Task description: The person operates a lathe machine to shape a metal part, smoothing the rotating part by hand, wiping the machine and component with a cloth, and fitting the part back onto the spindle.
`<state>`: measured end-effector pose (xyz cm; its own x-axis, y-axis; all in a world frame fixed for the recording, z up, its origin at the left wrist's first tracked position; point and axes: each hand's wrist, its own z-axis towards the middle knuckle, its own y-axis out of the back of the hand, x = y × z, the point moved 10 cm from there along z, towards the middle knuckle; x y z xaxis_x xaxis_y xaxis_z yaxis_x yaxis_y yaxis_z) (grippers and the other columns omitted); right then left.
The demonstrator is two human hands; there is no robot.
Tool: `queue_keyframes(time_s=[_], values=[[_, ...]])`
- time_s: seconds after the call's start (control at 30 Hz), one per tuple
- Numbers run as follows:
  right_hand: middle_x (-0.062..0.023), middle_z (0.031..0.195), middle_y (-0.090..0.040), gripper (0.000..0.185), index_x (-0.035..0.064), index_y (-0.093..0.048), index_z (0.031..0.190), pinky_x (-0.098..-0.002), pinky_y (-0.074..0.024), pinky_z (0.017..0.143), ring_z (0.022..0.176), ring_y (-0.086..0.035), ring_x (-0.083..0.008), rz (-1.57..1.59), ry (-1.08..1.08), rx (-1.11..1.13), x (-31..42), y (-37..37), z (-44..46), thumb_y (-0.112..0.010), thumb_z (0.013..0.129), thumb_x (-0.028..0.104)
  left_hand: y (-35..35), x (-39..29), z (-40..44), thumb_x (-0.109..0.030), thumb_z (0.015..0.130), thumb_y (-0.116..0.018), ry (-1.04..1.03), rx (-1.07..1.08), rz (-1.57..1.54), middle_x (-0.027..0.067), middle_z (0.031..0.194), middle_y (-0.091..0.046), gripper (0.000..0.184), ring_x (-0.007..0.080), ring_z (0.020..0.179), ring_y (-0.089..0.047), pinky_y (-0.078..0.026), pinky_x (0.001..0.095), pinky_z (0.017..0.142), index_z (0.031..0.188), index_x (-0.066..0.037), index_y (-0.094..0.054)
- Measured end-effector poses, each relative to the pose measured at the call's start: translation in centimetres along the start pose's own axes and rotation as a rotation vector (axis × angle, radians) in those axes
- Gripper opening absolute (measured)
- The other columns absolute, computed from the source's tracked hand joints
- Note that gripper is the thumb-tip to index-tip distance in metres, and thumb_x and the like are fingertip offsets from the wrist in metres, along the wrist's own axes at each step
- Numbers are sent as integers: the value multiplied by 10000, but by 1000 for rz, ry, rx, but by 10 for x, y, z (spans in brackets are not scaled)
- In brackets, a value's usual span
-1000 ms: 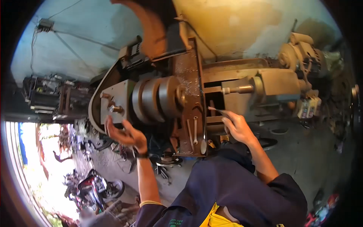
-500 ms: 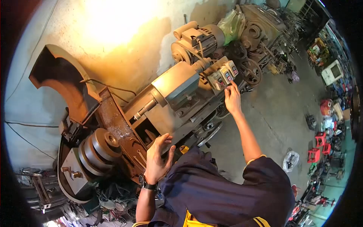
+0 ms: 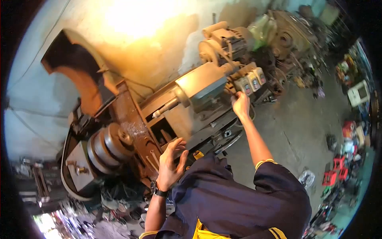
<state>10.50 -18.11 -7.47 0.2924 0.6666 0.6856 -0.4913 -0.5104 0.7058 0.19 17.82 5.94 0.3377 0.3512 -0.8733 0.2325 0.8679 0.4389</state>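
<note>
The switch box (image 3: 252,81) sits right of upper centre in my view, on the machine's near side. Half a second ago my right hand (image 3: 241,105) had its fingertips up at the switches; now it is lower against the box, at its left end, fingers bent inward. I cannot tell whether they grip anything. I judge that my reach has shifted from the switch faces to the part beside them. Left of the box is the metal housing (image 3: 199,81), with the motor (image 3: 225,42) above. Near centre, my left hand (image 3: 171,165) shows no object, thumb and fingers loosely parted, near the rusty plate (image 3: 129,109). The stepped pulley (image 3: 109,147) stands farther left.
</note>
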Motion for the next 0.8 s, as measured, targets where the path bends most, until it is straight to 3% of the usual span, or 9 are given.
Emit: queue_keyframes(time_s=[0.03, 0.1, 0.2, 0.27, 0.3, 0.4, 0.47, 0.63, 0.8], values=[[-289, 818, -660, 184, -54, -657, 832, -529, -508, 744, 842, -644, -486, -6, 357, -237, 20, -1, 3, -687, 780, 120, 1, 10, -4, 17, 881, -675, 13, -12, -16, 170, 1098, -656, 460, 270, 982, -683, -557, 356, 848, 1310, 2, -511], [-261, 736, -634, 83, -33, -635, 757, -515, -510, 683, 735, -617, -486, -161, 272, -82, 0, -48, 27, -597, 724, 32, 8, 13, -9, -9, 884, -674, 24, -43, -6, 176, 1091, -661, 437, 280, 964, -684, -549, 355, 849, 1293, 3, -521], [-194, 908, -706, 280, -4, -674, 1073, -444, -517, 752, 856, -667, -335, -109, 519, 137, 14, -45, 25, -649, 827, 127, 41, 10, -46, -41, 867, -696, -27, -113, 152, 169, 1065, -663, 393, 323, 933, -676, -544, 380, 788, 1236, -8, -563], [-173, 822, -700, 227, -15, -673, 916, -440, -507, 680, 719, -626, -339, -317, 207, 354, 65, 4, -3, -678, 877, 209, 83, 7, -97, -29, 840, -695, -14, -358, 231, 149, 930, -683, 239, 303, 833, -684, -542, 377, 705, 1073, -29, -641], [-155, 745, -687, 252, -25, -654, 836, -422, -501, 609, 637, -631, -292, -283, 344, 382, 39, -2, 0, -660, 911, 215, 105, 12, -129, -13, 832, -681, 17, -470, 269, 142, 876, -685, 169, 295, 797, -687, -541, 372, 678, 999, -36, -667], [-100, 683, -664, 289, -55, -644, 916, -294, -500, 539, 591, -630, -137, 39, -19, 921, 81, -8, -66, -647, 954, 232, 188, 36, -228, 49, 835, -576, 169, -994, 490, 87, 722, -613, 96, 199, 627, -581, -467, 310, 591, 766, -15, -594], [-92, 706, -673, 216, -47, -647, 971, -284, -518, 573, 643, -654, -131, 41, 91, 1066, 124, -15, -103, -640, 952, 168, 236, 54, -268, -11, 859, -667, 394, -1173, 806, 101, 790, -617, 79, 274, 740, -594, -471, 340, 692, 820, -7, -598], [-210, 844, -710, 330, -48, -613, 1145, -372, -540, 699, 753, -706, -309, -125, 559, 1190, 205, -51, -171, -681, 910, 173, 262, 107, -281, -252, 823, -771, 551, -932, 1072, 192, 1233, -546, 463, 394, 1138, -520, -414, 482, 968, 1185, -18, -601], [-207, 906, -716, 331, -34, -618, 1120, -419, -547, 740, 860, -698, -362, -64, 602, 1281, 229, -65, -216, -692, 906, 207, 280, 139, -320, -359, 826, -757, 907, -1178, 959, 237, 1138, -566, 589, 431, 1099, -548, -450, 472, 919, 1194, 43, -532]])
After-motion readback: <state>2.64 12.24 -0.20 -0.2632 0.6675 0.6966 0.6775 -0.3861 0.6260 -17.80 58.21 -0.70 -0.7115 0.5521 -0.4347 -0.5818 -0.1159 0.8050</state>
